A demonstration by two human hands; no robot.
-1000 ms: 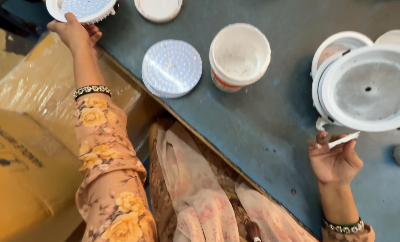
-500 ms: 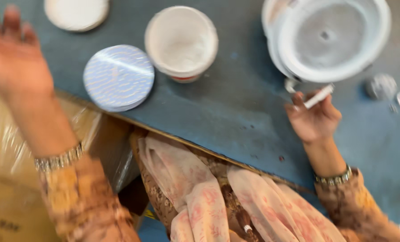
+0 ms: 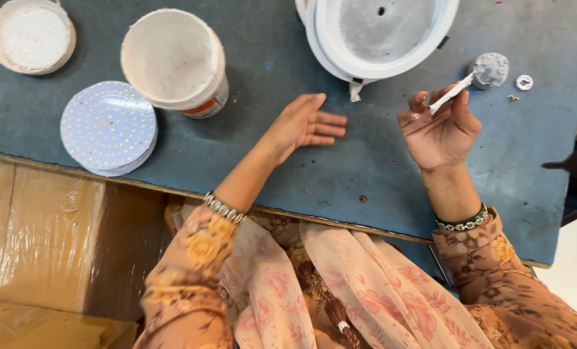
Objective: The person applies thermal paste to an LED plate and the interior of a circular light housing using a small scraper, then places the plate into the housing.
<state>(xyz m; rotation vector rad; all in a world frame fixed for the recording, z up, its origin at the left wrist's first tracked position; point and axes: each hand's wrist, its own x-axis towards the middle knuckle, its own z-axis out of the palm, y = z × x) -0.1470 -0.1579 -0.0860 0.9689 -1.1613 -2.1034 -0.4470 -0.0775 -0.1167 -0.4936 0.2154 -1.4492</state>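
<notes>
Left hand now beside white tub, red-banded.

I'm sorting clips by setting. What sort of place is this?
Probably a small lamp-assembly workbench. On the blue table lie a stack of round dotted discs, a white round lamp housing and a tub of white paste. The right hand holds a paste-smeared stick.
</notes>
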